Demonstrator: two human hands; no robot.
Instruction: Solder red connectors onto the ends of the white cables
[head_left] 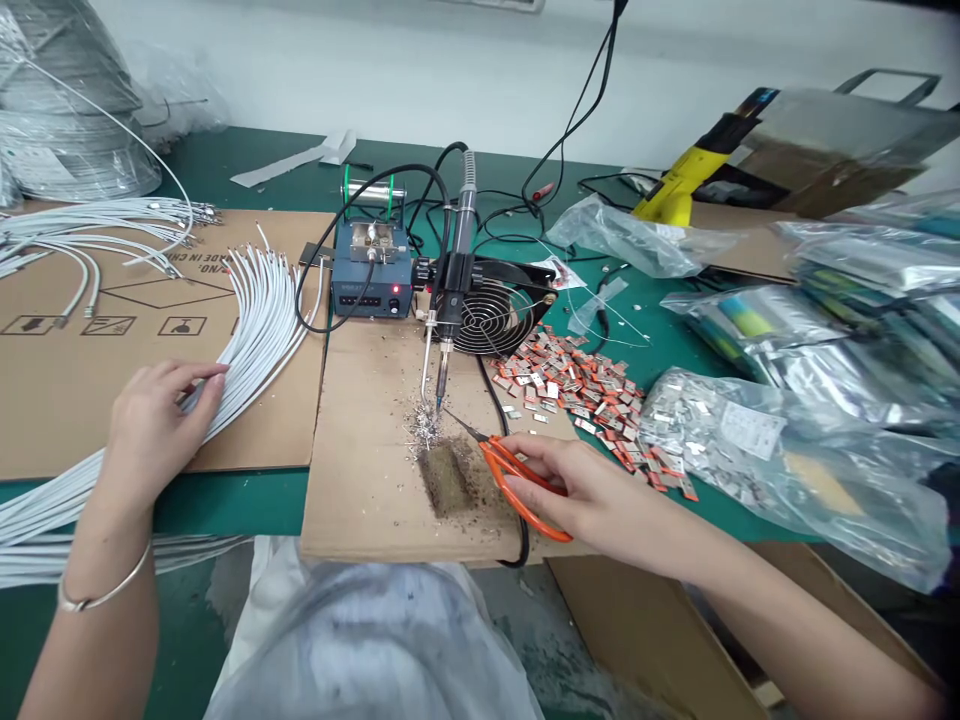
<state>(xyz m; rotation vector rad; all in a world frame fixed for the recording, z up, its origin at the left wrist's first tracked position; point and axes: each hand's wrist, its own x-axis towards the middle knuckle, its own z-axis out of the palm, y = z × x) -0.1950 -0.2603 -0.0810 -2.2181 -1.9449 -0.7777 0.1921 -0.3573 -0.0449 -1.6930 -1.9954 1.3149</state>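
Observation:
My left hand (pixel 166 418) is at the bundle of white cables (pixel 259 335), its thumb and index fingertip pinched together on a cable at the bundle's left edge. My right hand (pixel 566 480) grips a pair of orange-handled scissors (pixel 525 490). Their narrow dark blades point up and left, close to the tip of a soldering iron (pixel 450 300) that hangs tip-down in a stand. Under that tip lie silvery solder scraps (pixel 426 425). A dirty brown sponge (pixel 448 478) sits just below them on the cardboard (pixel 360 450).
Behind stands a blue soldering unit (pixel 373 270) with a solder spool (pixel 375 192). A black fan (pixel 499 310) lies beside it. Many small orange-and-silver pieces (pixel 577 385) spread right, near plastic bags (pixel 787 440). A yellow heat gun (pixel 690 170) and more cables (pixel 82 235) are farther off.

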